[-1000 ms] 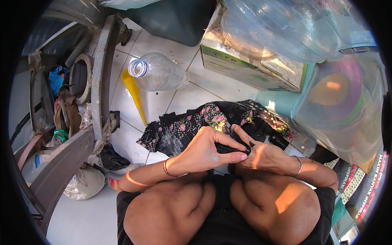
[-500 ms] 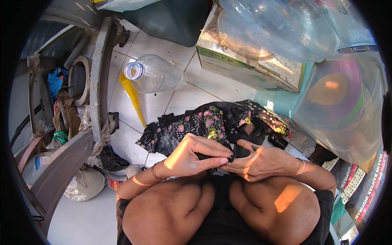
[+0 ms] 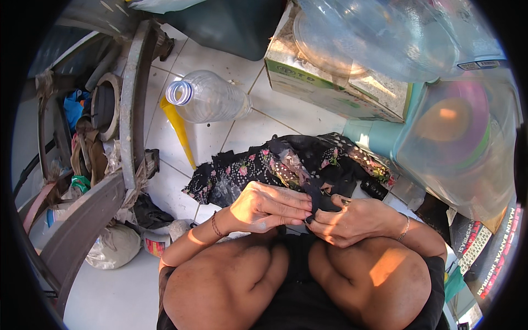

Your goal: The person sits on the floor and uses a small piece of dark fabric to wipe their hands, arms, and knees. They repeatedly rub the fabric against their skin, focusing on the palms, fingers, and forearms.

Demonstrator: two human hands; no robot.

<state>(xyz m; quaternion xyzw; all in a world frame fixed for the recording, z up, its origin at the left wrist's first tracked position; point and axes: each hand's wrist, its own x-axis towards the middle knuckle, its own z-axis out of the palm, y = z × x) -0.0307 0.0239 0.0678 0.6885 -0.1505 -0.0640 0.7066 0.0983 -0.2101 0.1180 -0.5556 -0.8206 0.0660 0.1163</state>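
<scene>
A black cloth with pink flowers and pale dots (image 3: 242,173) spreads over the floor in front of my knees. Its dark edge rises between my two hands. My left hand (image 3: 268,209) pinches this edge, fingers pressed together and pointing right. Just beside it, my right hand (image 3: 346,221) is closed on the same dark cloth, with its thumb up and fingers curled. A small dark bit shows at the right fingertips; I cannot make out whether it is cloth or something else.
Beyond the cloth, a clear plastic bottle (image 3: 212,98) lies uncapped beside a yellow tapered piece (image 3: 179,132). A metal frame (image 3: 135,104) stands at left. On the right are a cardboard box (image 3: 330,93), a clear plastic bag with coloured items (image 3: 456,148) and a small black cylinder (image 3: 374,188).
The cloth between my hands has been drawn up and shifted, with its folds lying differently. My right fingers have curled in more, and my left fingers have come down flatter against the cloth.
</scene>
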